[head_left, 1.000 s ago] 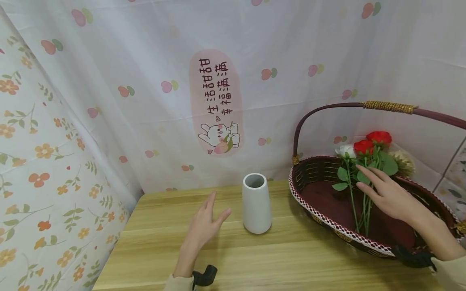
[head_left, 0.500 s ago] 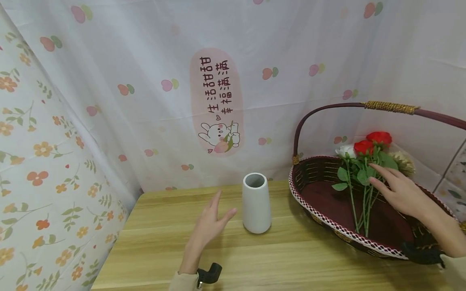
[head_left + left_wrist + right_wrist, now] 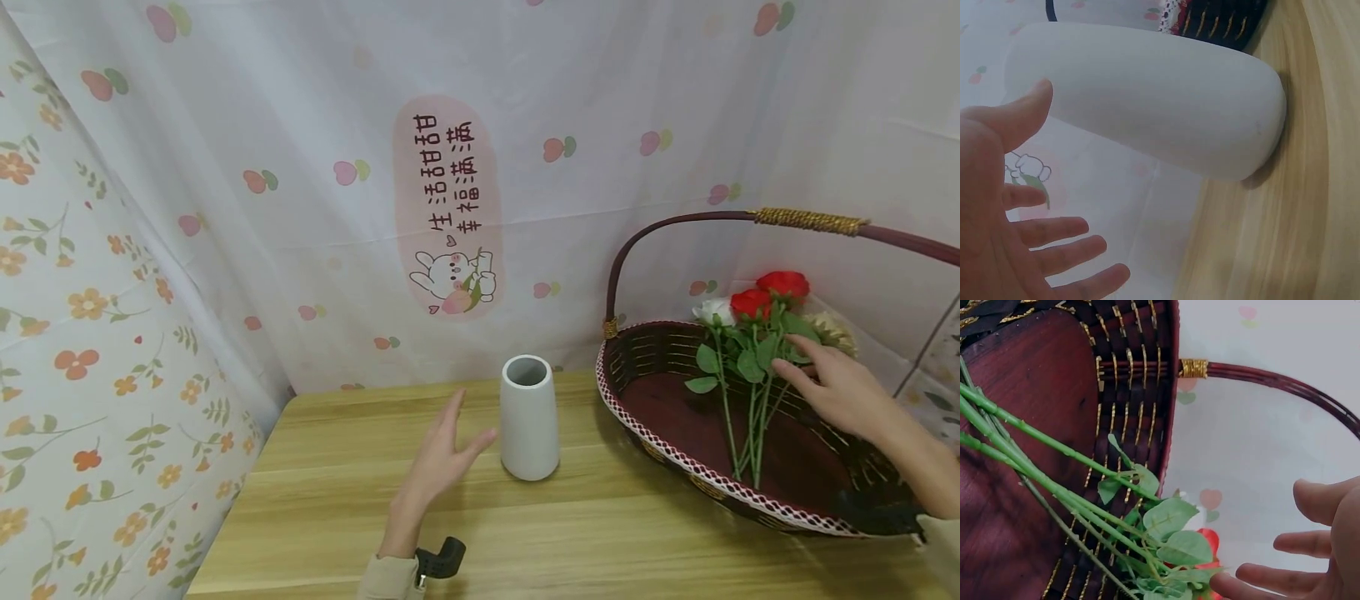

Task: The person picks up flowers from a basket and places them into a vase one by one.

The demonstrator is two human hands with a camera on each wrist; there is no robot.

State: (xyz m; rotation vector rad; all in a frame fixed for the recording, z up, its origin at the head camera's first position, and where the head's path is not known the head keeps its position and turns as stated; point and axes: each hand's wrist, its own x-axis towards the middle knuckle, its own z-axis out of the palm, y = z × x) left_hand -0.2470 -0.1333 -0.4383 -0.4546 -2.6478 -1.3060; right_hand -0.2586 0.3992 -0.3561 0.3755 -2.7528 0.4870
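A white tapered vase (image 3: 529,429) stands upright on the wooden table. My left hand (image 3: 435,467) hovers just left of it, fingers spread and thumb toward the vase; in the left wrist view the vase (image 3: 1147,100) lies beyond the thumb, apart from it. Over the basket's right side, my right hand (image 3: 847,387) is held with its fingers extended near the flowers' leaves. Red roses (image 3: 782,284), a white rose (image 3: 715,312) and a pale yellowish flower (image 3: 831,333) lean on the basket's far rim. In the right wrist view, green stems (image 3: 1054,487) cross the basket floor; fingertip contact with leaves is unclear.
The dark woven basket (image 3: 675,454) with a white-and-red rim stands on the right of the table (image 3: 315,517). Its tall arched handle (image 3: 810,220) rises above the flowers. Printed curtains (image 3: 315,200) hang behind and at the left.
My left hand has moved a little rightward, closer to the vase. My right hand has drifted right over the basket. Vase, basket and flowers stay in place.
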